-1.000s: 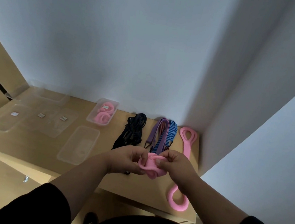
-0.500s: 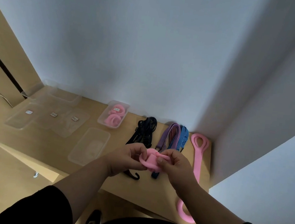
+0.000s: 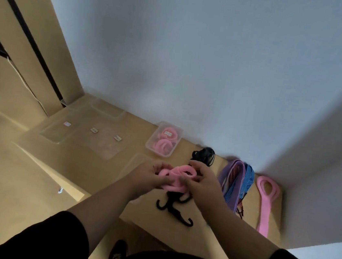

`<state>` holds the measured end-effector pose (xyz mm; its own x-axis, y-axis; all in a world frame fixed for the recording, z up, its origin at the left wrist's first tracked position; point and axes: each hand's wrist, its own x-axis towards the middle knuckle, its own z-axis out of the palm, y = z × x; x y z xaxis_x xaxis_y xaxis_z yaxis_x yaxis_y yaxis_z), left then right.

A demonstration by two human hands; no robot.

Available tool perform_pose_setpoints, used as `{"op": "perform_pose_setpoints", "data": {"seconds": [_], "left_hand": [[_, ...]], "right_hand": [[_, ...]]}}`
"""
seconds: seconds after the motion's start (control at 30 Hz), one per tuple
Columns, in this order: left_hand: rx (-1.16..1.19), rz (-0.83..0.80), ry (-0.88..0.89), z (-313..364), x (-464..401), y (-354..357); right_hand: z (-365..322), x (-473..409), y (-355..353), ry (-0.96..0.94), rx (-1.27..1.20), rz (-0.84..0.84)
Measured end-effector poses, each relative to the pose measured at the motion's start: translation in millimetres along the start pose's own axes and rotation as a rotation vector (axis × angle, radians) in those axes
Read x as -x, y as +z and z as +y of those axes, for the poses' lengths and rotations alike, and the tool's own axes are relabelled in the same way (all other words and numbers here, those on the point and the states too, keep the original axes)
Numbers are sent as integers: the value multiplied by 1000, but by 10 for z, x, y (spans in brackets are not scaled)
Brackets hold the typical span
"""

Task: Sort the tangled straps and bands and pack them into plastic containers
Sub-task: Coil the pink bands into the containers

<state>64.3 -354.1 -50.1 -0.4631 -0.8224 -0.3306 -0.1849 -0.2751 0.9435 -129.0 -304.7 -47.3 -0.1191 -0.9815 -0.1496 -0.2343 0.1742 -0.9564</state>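
- Left hand (image 3: 149, 177): I saw its fingers curled round the left side of a coiled pink band (image 3: 176, 178), held above the wooden table (image 3: 102, 164).
- Right hand (image 3: 204, 181): its fingers were curled over the right side of the same coil, thumb toward the middle. I logged both hands as gripping it, the coil bunched between them.
- Black hooked straps (image 3: 178, 207): a bundle lay on the table directly under the hands, hooks splayed at the near end; the far end showed past the right hand's fingers.
- Purple and blue straps (image 3: 237, 183): they lay side by side just right of the right hand, running from the wall toward the table's near edge.
- Long pink band (image 3: 267, 195): it lay flat at the far right of the table, its loop toward the wall.
- Clear container (image 3: 149, 146): it stood near the wall, left of the black straps, with pink bands inside.
- Clear lids (image 3: 93, 133): several lay flat left of that container, each with a small label; the blur kept me from counting them.
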Motion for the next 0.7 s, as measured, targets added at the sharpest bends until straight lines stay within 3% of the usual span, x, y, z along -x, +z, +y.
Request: {"op": "perform_pose_setpoints", "data": {"seconds": [0.13, 0.37, 0.53, 0.7], "left_hand": [[87, 94, -18, -147, -57, -431], [-150, 53, 17, -317, -158, -1147], [-149, -4, -12, -374, -231, -1513], [-468, -57, -16, -402, -377, -1640]], "right_hand": [[-109, -267, 406, 84, -75, -50], [-270, -625, 1030, 102, 139, -152], [-240, -827, 1340, 118, 330, -206], [-174, -977, 1497, 198, 373, -139]]}}
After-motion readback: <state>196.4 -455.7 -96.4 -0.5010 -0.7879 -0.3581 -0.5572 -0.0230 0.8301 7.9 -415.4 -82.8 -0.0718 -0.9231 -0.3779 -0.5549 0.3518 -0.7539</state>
